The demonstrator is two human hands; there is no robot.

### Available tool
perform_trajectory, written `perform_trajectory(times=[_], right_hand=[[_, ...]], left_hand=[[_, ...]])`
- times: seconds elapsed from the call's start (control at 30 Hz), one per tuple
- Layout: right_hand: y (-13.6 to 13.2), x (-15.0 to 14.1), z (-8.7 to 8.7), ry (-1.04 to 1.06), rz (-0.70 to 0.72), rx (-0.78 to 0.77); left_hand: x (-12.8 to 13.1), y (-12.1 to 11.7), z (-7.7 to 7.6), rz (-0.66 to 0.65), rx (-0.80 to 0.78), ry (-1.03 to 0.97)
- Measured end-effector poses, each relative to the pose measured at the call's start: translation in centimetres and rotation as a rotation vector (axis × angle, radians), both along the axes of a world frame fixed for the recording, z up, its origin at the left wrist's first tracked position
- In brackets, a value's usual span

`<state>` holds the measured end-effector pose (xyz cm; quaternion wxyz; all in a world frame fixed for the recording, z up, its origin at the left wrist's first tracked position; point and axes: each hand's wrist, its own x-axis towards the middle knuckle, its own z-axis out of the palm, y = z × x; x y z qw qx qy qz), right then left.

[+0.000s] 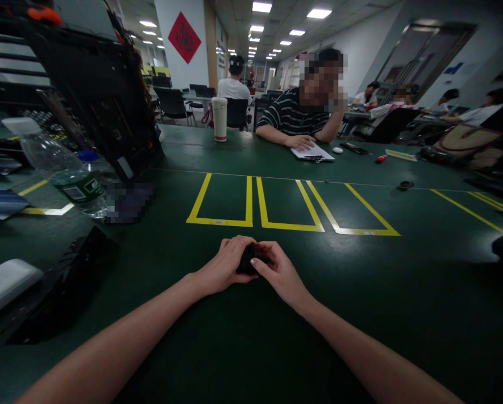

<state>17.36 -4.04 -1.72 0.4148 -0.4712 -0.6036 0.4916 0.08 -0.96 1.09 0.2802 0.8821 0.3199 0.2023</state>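
A small black object sits between my two hands, low over the green table; fingers cover much of it, and its kind cannot be made out. My left hand curls around it from the left, fingers over its top and thumb below. From the right, my right hand closes on it, with the thumb against its near side and the fingers bent behind.
Yellow tape outlines lie beyond my hands. To the left stand a plastic bottle, a black frame and a white object. Across the table, a person rests a hand on a clipboard, near a tall cup.
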Motion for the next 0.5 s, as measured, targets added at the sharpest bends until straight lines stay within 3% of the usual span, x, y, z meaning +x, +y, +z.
perform_trajectory(times=[0.2, 0.37, 0.5], right_hand=[[-0.51, 0.07, 0.57, -0.037, 0.073, 0.028], [-0.36, 0.05, 0.01, -0.026, 0.016, 0.108], [-0.15, 0.02, -0.20, 0.000, 0.018, 0.059]], left_hand=[[-0.02, 0.00, -0.05, 0.015, -0.007, 0.009], [0.03, 0.03, -0.10, 0.013, -0.002, 0.005], [0.09, 0.06, -0.18, 0.023, -0.009, 0.013]])
